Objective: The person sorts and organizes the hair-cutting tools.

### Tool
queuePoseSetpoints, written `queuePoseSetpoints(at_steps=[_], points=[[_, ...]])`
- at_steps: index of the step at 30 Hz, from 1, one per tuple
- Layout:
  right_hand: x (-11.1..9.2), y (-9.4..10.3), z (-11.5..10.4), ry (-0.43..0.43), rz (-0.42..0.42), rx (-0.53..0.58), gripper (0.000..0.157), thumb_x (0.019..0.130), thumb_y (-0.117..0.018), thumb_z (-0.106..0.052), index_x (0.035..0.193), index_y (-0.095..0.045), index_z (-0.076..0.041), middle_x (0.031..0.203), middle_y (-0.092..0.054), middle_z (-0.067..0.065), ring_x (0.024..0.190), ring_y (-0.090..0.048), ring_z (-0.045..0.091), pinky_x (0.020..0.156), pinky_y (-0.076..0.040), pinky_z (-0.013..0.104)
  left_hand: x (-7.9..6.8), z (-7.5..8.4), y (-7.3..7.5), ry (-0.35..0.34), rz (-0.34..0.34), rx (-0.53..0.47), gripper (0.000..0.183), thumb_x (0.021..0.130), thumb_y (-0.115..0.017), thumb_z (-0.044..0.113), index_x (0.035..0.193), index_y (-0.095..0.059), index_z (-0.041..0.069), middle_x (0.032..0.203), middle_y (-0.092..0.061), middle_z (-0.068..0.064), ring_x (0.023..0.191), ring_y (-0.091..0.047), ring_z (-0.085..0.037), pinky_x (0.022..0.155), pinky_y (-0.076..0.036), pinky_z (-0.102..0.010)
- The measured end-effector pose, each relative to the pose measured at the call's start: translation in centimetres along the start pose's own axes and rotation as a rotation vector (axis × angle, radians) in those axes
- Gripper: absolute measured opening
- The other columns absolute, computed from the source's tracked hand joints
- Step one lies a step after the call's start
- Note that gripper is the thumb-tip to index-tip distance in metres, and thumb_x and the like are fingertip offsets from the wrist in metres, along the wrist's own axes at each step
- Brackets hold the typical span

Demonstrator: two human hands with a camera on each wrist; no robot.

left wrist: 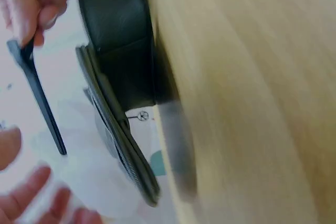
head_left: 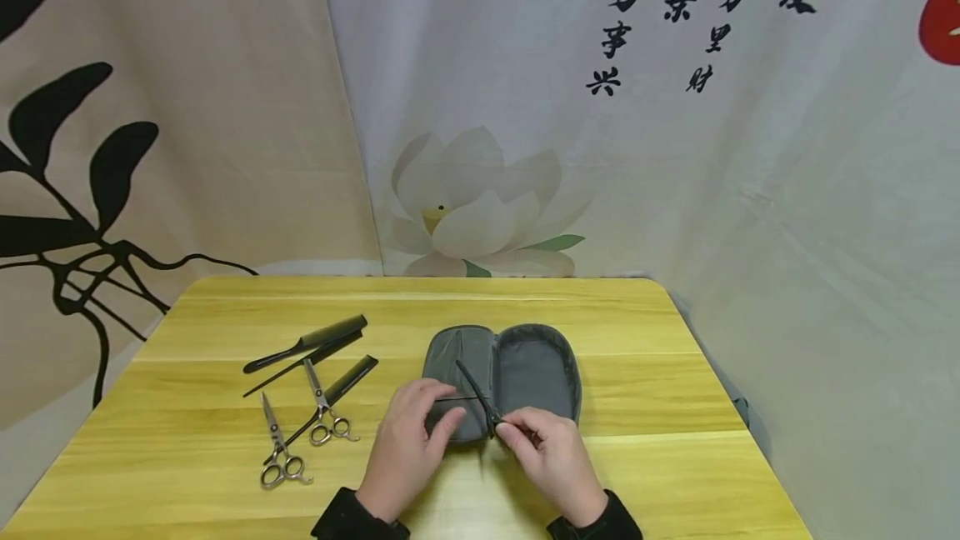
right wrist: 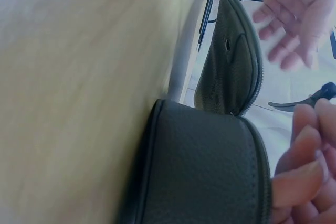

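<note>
Black clip [head_left: 477,394] pinched above the open case [head_left: 534,369]

Spread flat, the grey case has, I'd guess, been opened to make both halves reachable. At its near left corner hovers the person's left hand [head_left: 408,444], fingers loosely parted; at its near right edge, the right hand [head_left: 551,457] angles inward, pinching the clip's thick end, perhaps for control, its slim tip over the left half.

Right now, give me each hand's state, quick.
Left hand: open, holding nothing, near the gray case.
Right hand: closed, pinching one end of the slim black clip.
</note>
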State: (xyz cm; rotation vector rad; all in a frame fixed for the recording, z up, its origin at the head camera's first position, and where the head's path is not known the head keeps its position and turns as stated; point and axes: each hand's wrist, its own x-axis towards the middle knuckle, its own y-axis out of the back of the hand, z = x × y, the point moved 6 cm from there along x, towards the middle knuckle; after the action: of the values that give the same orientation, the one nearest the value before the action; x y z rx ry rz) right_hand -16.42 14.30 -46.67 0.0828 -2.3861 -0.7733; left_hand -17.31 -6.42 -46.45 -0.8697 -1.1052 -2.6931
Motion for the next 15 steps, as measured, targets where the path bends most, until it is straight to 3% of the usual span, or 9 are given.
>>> queuePoseSetpoints(at_steps=[4,6,9,11,15], points=[[0.1,0.0,0.4,-0.033,-0.005,0.014,0.007,0.097,-0.08,-0.015,0.095,-0.078,-0.022,0.078,-0.07,-0.014,0.065,-0.054,-0.009,0.056,-0.049,0.014,0.0,-3.3,0.1,0.367,-0.043,-0.135,0.04,0.101,-0.076,0.031,0.133,-0.069,0.008,0.134,-0.066,-0.011,0.115,-0.063,-0.028,0.092,-0.056,-0.043],[0.0,0.0,0.5,-0.045,-0.005,0.019,0.007,0.096,-0.08,-0.016,0.095,-0.078,-0.023,0.079,-0.071,-0.015,0.065,-0.054,-0.009,0.056,-0.049,0.014,-0.3,-4.7,-0.2,0.504,-0.088,-0.207,0.048,0.103,-0.073,0.034,0.141,-0.063,0.006,0.138,-0.063,-0.015,0.111,-0.065,-0.028,0.087,-0.055,-0.039],[0.1,0.0,0.7,-0.06,-0.002,0.026,0.007,0.096,-0.08,-0.016,0.095,-0.078,-0.023,0.079,-0.072,-0.014,0.065,-0.056,-0.008,0.057,-0.05,0.014,-0.8,-6.2,-0.9,0.643,-0.167,-0.363,0.057,0.106,-0.07,0.036,0.149,-0.055,0.001,0.139,-0.064,-0.02,0.103,-0.069,-0.024,0.08,-0.058,-0.034],[0.1,0.1,0.8,-0.074,0.001,0.034,0.007,0.096,-0.08,-0.016,0.095,-0.078,-0.023,0.08,-0.073,-0.013,0.066,-0.059,-0.008,0.057,-0.052,0.015,-1.1,-6.9,-1.7,0.709,-0.212,-0.513,0.059,0.107,-0.067,0.035,0.149,-0.051,-0.004,0.13,-0.069,-0.022,0.091,-0.071,-0.023,0.072,-0.06,-0.032],[0.1,0.1,1.3,-0.118,0.0,0.053,0.007,0.097,-0.08,-0.016,0.095,-0.079,-0.023,0.082,-0.074,-0.012,0.066,-0.062,-0.006,0.056,-0.054,0.019,-1.6,-8.0,-2.9,0.803,-0.267,-0.749,0.052,0.111,-0.061,0.03,0.143,-0.053,-0.01,0.092,-0.071,-0.014,0.066,-0.063,-0.019,0.056,-0.057,-0.03]])
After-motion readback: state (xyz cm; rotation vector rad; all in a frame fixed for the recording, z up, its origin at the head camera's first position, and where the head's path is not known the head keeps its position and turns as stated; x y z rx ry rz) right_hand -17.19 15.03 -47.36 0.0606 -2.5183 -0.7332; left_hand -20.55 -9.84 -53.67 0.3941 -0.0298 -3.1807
